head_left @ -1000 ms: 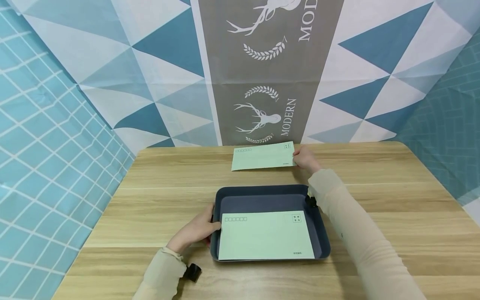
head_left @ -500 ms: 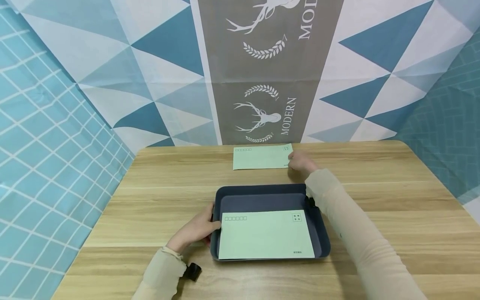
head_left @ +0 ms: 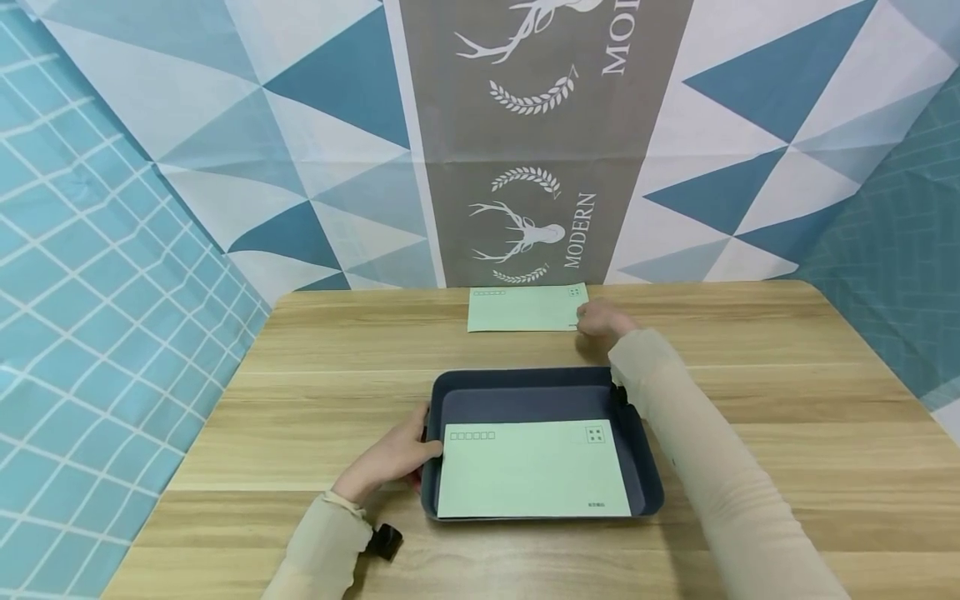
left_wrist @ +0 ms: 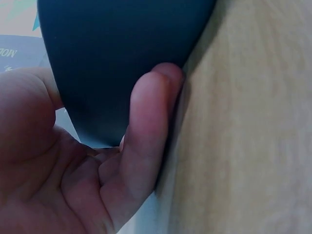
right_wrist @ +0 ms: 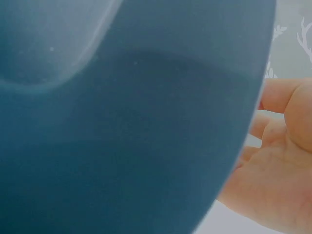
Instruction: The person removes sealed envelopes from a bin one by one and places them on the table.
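Note:
A dark blue-grey tray lies on the wooden table, with a pale green envelope flat inside toward its near side. My left hand grips the tray's left side, thumb over the rim. In the left wrist view, its fingers curl against the tray's outer wall. A second pale green envelope lies at the table's back edge. My right hand holds that envelope's near right corner, which the fingers cover. The right wrist view shows mostly the tray wall, with the hand partly behind it.
The wooden table ends at a patterned cloth backdrop. Blue tile-patterned cloth hangs at the left, with darker cloth at the right. My right sleeve passes over the tray's right rim.
The far envelope, raised and tilted a second ago, has come down and straightened along the back edge, my right hand still at its right corner. Left hand and tray stay put.

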The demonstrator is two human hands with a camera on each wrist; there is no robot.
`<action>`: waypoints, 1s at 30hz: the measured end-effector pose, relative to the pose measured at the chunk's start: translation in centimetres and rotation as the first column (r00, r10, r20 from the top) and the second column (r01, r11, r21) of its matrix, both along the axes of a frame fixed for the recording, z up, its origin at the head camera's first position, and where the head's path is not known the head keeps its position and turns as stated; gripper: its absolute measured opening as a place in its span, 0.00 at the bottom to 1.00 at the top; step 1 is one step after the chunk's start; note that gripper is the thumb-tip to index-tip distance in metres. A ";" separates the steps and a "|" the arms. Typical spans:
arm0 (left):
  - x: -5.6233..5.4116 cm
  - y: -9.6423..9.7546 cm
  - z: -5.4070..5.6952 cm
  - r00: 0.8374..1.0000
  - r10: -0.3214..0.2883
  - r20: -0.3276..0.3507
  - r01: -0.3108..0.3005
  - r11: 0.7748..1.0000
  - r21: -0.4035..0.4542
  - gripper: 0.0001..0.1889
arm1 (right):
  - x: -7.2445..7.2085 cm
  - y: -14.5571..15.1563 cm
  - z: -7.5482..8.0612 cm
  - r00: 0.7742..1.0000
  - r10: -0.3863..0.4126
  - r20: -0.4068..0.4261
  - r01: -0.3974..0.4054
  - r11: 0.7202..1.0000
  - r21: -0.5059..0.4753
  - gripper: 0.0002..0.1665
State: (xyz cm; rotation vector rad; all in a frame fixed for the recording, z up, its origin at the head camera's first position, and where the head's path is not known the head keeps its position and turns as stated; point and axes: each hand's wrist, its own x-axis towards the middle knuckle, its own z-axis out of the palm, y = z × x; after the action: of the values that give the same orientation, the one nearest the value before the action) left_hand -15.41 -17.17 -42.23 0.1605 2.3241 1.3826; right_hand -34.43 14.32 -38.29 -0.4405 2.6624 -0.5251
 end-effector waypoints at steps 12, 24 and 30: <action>0.1 0.1 0.0 1.000 -0.009 -0.011 0.009 1.000 -0.002 0.34 | -0.3 0.3 -0.6 0.994 -0.074 0.086 0.080 0.995 -0.065 0.10; 0.1 0.1 0.2 1.000 -0.002 -0.007 0.002 1.000 -0.006 0.33 | 0.2 0.7 -1.2 0.993 -0.085 0.083 0.092 0.993 -0.080 0.42; 0.1 0.0 0.0 1.000 0.000 -0.006 0.000 1.000 -0.009 0.33 | 0.3 0.6 -1.1 0.991 -0.083 0.109 0.096 0.989 -0.116 0.43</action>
State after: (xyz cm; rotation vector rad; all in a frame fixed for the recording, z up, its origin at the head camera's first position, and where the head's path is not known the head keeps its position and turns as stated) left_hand -15.27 -17.21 -42.20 0.1621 2.3346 1.3737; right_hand -34.17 14.94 -39.38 -0.3196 2.5684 -0.7200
